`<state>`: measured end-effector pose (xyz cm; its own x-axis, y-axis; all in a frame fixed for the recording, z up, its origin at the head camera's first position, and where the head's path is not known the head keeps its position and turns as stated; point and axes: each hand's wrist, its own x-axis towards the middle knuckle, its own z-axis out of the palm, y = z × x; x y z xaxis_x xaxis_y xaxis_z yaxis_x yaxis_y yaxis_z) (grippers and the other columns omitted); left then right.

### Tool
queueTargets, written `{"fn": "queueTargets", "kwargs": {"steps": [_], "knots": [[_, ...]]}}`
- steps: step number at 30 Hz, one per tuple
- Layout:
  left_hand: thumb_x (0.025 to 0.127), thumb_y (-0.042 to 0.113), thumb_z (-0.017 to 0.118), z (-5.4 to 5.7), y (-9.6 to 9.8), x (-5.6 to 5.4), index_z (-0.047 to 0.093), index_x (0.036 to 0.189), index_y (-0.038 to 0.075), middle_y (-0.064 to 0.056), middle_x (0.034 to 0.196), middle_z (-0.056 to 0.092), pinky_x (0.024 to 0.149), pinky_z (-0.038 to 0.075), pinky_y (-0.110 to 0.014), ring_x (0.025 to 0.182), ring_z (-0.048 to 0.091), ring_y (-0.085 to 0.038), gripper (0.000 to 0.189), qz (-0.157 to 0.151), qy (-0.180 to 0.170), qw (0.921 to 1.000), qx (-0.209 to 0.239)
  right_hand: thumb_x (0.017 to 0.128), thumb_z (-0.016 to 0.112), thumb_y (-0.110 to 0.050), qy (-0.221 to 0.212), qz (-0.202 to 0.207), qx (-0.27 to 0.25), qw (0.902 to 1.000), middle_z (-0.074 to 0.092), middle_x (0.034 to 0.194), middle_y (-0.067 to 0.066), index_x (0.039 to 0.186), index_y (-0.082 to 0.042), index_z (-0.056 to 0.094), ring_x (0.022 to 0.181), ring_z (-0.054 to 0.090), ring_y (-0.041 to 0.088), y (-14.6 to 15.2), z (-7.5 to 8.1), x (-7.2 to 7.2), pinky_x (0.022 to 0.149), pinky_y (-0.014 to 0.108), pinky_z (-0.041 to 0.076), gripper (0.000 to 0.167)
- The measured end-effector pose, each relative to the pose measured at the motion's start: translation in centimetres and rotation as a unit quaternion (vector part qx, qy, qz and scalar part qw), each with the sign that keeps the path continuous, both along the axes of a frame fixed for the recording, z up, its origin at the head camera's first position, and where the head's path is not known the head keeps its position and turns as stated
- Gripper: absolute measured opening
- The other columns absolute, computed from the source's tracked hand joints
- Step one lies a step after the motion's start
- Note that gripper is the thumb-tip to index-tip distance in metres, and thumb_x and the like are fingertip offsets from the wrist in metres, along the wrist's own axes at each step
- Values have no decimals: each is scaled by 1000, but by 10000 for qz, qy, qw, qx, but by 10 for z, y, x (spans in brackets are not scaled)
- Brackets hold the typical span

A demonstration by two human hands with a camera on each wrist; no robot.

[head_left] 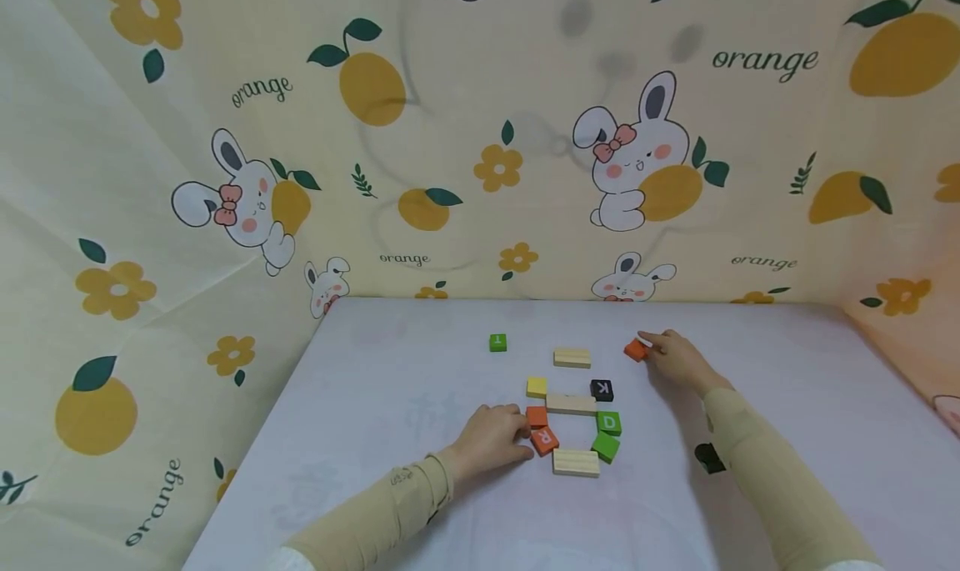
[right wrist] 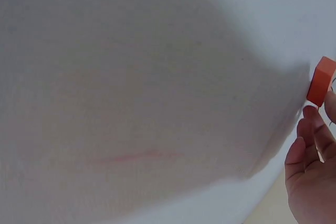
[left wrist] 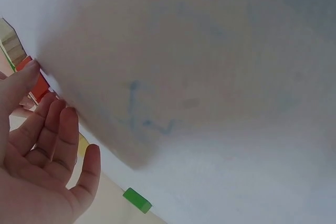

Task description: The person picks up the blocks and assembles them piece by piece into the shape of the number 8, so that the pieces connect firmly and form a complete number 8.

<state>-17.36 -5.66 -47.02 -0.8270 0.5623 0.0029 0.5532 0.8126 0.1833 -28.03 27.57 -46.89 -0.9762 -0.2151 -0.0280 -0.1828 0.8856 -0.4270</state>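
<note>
Beside the left column of blocks, my left hand (head_left: 491,439) rests with relaxed, slightly bent fingers. Its fingertips and thumb are right at the orange block marked R (head_left: 544,441) and the orange block (head_left: 536,417) behind it. The left wrist view shows the thumb tip (left wrist: 31,67) overlapping an orange block (left wrist: 40,88). Farther back on the right, my right hand (head_left: 678,361) pinches another orange block (head_left: 636,350) between thumb and index finger. That block (right wrist: 321,81) looks tilted in the right wrist view, and the other fingers are loosely bent.
Plain wooden planks (head_left: 572,404) lie between a yellow block (head_left: 536,387), a black K block (head_left: 602,390), a green D block (head_left: 609,423) and another green block (head_left: 606,447). A green block (head_left: 498,343) lies back left. A black piece (head_left: 708,458) is partly under the right sleeve.
</note>
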Motion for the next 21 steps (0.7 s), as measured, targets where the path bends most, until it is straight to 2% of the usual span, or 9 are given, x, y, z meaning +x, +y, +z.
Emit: {"fn": "queueTargets", "kwargs": {"steps": [5, 10, 15, 17, 21], "knots": [[76, 37, 74, -1, -1, 0, 70, 87, 19, 11, 71, 53, 58, 29, -19, 59, 40, -3, 22, -5, -19, 10000, 25, 95, 45, -10, -177, -63, -109, 9998, 55, 100, 25, 131, 3, 47, 77, 46, 25, -4, 0, -1, 68, 36, 40, 39], [76, 37, 74, -1, 0, -1, 70, 88, 19, 11, 71, 53, 58, 29, -19, 60, 41, -3, 21, -1, -59, 10000, 36, 95, 45, -10, -141, -126, -143, 9997, 56, 101, 24, 128, 4, 51, 78, 46, 25, -6, -2, -2, 70, 37, 40, 36], [76, 36, 74, -1, 0, -1, 70, 88, 19, 10, 73, 55, 59, 29, -19, 60, 41, -3, 21, 11, -65, 10000, 36, 96, 45, -14, -267, -256, -272, 9989, 56, 111, 28, 127, 5, 50, 88, 50, 31, -9, -3, -1, 80, 47, 43, 37], [76, 36, 74, -1, 0, -1, 70, 88, 19, 10, 73, 55, 59, 29, -18, 60, 41, -3, 21, 3, -55, 10000, 44, 95, 46, -16, -309, -277, -353, 9985, 57, 110, 28, 126, 6, 50, 88, 51, 32, -11, -3, 0, 81, 48, 44, 38], [76, 37, 74, -2, 0, -2, 70, 88, 19, 10, 73, 56, 58, 29, -18, 60, 41, -3, 22, -8, -21, 10000, 38, 94, 51, -18, -270, -178, -436, 9985, 59, 100, 23, 119, 7, 53, 83, 50, 27, -15, -3, 1, 75, 41, 44, 36]]}}
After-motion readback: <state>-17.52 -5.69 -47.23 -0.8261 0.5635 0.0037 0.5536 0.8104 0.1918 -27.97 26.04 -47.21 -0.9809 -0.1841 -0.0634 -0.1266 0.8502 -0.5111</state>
